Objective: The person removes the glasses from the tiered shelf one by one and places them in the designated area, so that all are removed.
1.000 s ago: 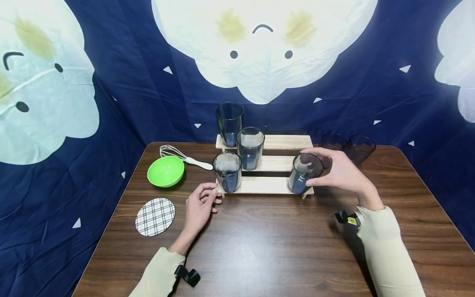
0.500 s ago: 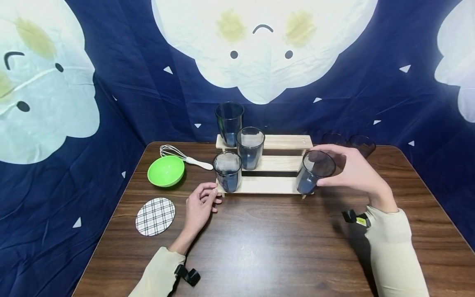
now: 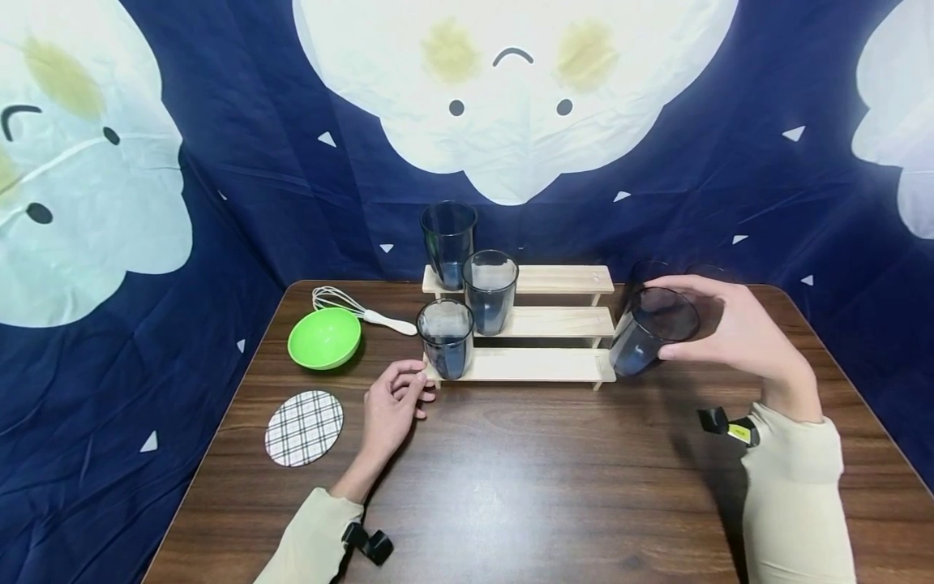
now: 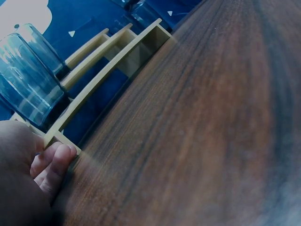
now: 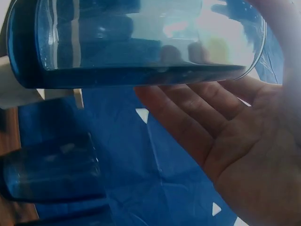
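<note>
In the head view my right hand [image 3: 751, 341] grips a smoky dark drinking glass [image 3: 639, 341] by thumb and fingers near its rim. This glass leans to the right, just past the right end of a three-step wooden rack [image 3: 536, 365]. The right wrist view shows the fingers [image 5: 202, 113] along the side of the glass. My left hand [image 3: 392, 405] holds the left end of the rack's lowest step, its fingers [image 4: 56, 162] curled at the end piece. Similar glasses stand on the rack's left side: front [image 3: 447, 341], middle [image 3: 490, 296] and back [image 3: 448, 247].
Behind my right hand, more dark glasses [image 5: 51, 169] stand on the table, mostly covered in the head view. At the left lie a green bowl [image 3: 324, 338], a whisk with a white handle [image 3: 387, 322] and a round checked coaster [image 3: 304, 428]. A blue cloth [image 3: 350, 219] hangs behind.
My right hand has carried the glass from the right end of the lowest step to the right, and the glass has tilted more. My left hand stays in place.
</note>
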### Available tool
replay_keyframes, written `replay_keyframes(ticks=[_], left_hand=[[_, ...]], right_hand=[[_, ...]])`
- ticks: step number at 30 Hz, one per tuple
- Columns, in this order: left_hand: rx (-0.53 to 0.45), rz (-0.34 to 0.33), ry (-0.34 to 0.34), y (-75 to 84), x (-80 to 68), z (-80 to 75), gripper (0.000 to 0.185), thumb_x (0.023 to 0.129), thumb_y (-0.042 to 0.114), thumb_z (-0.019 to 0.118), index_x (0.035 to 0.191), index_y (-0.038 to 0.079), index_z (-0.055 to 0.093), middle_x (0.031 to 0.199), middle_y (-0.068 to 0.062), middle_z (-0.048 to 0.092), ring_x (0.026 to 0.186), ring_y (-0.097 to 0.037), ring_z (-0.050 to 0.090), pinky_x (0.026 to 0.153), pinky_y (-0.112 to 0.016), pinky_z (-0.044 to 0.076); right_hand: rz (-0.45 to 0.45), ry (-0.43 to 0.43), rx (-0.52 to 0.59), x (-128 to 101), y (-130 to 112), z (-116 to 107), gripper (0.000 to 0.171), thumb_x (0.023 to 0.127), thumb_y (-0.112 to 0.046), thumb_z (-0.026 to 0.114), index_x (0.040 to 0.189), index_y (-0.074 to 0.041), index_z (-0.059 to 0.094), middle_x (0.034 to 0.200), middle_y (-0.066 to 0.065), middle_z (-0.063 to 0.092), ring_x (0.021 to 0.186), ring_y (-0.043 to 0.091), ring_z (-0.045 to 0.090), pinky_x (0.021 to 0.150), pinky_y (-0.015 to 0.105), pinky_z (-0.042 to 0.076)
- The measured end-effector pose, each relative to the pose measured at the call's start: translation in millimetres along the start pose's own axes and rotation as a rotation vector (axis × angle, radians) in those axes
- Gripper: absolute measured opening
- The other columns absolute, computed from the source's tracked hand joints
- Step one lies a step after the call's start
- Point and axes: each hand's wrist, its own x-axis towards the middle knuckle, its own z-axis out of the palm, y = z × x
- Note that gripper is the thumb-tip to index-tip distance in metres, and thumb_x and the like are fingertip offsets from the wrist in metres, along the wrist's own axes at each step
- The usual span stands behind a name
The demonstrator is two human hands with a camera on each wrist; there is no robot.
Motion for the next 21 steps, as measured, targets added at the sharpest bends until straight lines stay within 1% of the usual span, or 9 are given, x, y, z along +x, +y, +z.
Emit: replay_keyframes(ticks=[4, 6, 11, 16, 18, 21], left_hand=[[-0.001, -0.002, 0.001, -0.1, -0.1, -0.1, 0.018, 0.110, 0.002, 0.068, 0.127, -0.004, 0.071, 0.102, -0.028, 0.080, 0.072, -0.011, 0.078, 0.053, -0.028, 0.066], [0.000, -0.001, 0.001, -0.1, 0.1, 0.1, 0.018, 0.110, 0.002, 0.068, 0.127, -0.004, 0.071, 0.102, -0.028, 0.080, 0.072, -0.010, 0.078, 0.053, -0.028, 0.066], [-0.001, 0.000, 0.002, 0.6, -0.4, 0.4, 0.017, 0.110, 0.001, 0.068, 0.126, -0.004, 0.071, 0.101, -0.028, 0.080, 0.072, -0.011, 0.078, 0.052, -0.027, 0.066], [-0.007, -0.002, 0.001, 0.5, -0.6, 0.5, 0.017, 0.110, 0.002, 0.068, 0.126, -0.004, 0.071, 0.101, -0.028, 0.080, 0.072, -0.011, 0.078, 0.052, -0.027, 0.066], [-0.007, -0.002, 0.002, 0.5, -0.4, 0.5, 0.017, 0.110, 0.002, 0.068, 0.126, -0.004, 0.071, 0.101, -0.028, 0.080, 0.072, -0.011, 0.078, 0.052, -0.027, 0.066], [-0.007, -0.003, 0.003, 0.2, -0.5, 0.2, 0.018, 0.110, 0.001, 0.068, 0.126, -0.004, 0.071, 0.101, -0.028, 0.080, 0.072, -0.010, 0.078, 0.052, -0.027, 0.066]], right_hand=[[0.008, 0.028, -0.014, -4.6, -0.1, -8.9, 0.088, 0.065, 0.023, 0.097, 0.145, 0.004, 0.066, 0.126, 0.009, 0.079, 0.105, 0.015, 0.077, 0.070, 0.021, 0.068], [0.018, 0.044, -0.041, -6.5, -0.8, -12.8, 0.088, 0.065, 0.022, 0.097, 0.145, 0.003, 0.067, 0.125, 0.007, 0.080, 0.103, 0.013, 0.078, 0.067, 0.021, 0.067], [0.029, 0.069, -0.075, -10.6, -1.1, -22.0, 0.088, 0.065, 0.023, 0.096, 0.146, 0.003, 0.066, 0.125, 0.007, 0.080, 0.097, 0.014, 0.078, 0.067, 0.019, 0.066], [0.056, 0.111, -0.125, -14.8, 0.1, -30.0, 0.087, 0.067, 0.022, 0.096, 0.146, 0.001, 0.068, 0.125, 0.003, 0.080, 0.090, 0.012, 0.077, 0.073, 0.014, 0.063], [0.068, 0.116, -0.133, -16.5, 0.8, -32.4, 0.087, 0.068, 0.021, 0.095, 0.147, 0.000, 0.067, 0.125, 0.003, 0.080, 0.088, 0.012, 0.077, 0.076, 0.014, 0.063], [0.071, 0.113, -0.140, -19.9, 2.3, -36.2, 0.086, 0.070, 0.022, 0.094, 0.148, 0.001, 0.066, 0.125, 0.004, 0.080, 0.088, 0.012, 0.078, 0.076, 0.014, 0.063]])
